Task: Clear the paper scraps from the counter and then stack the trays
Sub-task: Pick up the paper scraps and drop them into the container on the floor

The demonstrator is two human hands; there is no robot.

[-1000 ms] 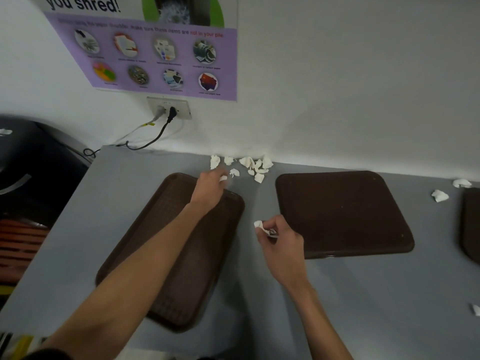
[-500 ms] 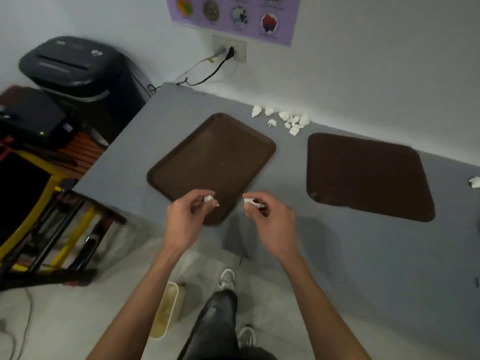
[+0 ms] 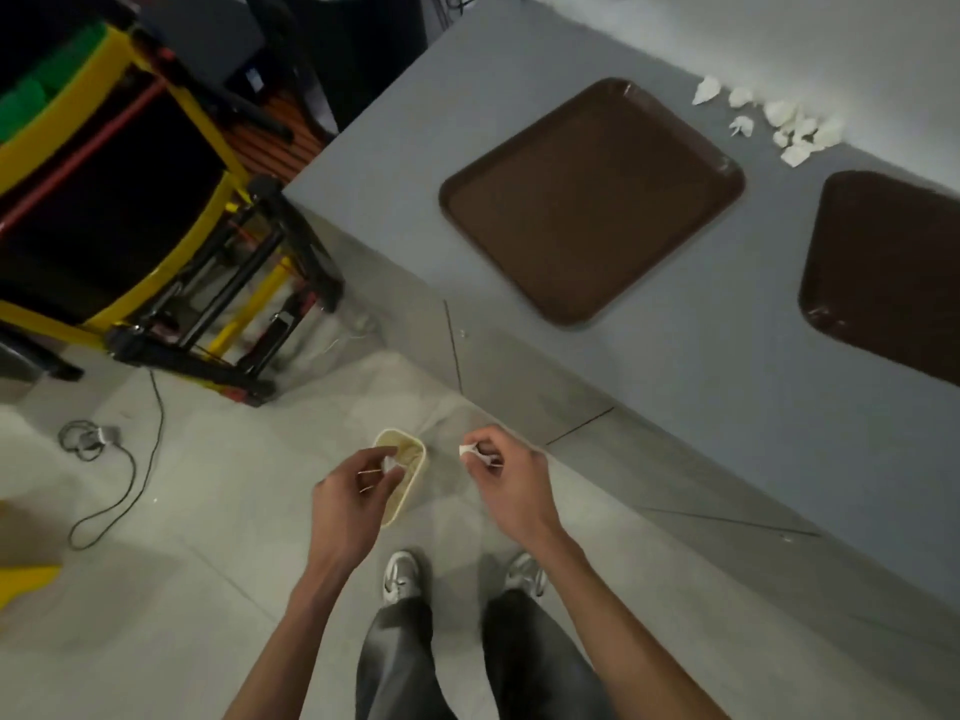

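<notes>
Scraps pinched by left hand and right hand, now down by bin

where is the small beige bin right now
Head view, lower centre: the bin stands on the floor under the left hand, ahead of the shoes, near the counter.

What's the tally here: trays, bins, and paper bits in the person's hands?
Brown trays: 2, left tray and right tray.
Beige bin: 1.
Held scraps: 2, the left scrap pinched by the left hand, the right scrap by the right hand.
Total: 5.
The scrap pile by the wall is too bunched to count.
</notes>
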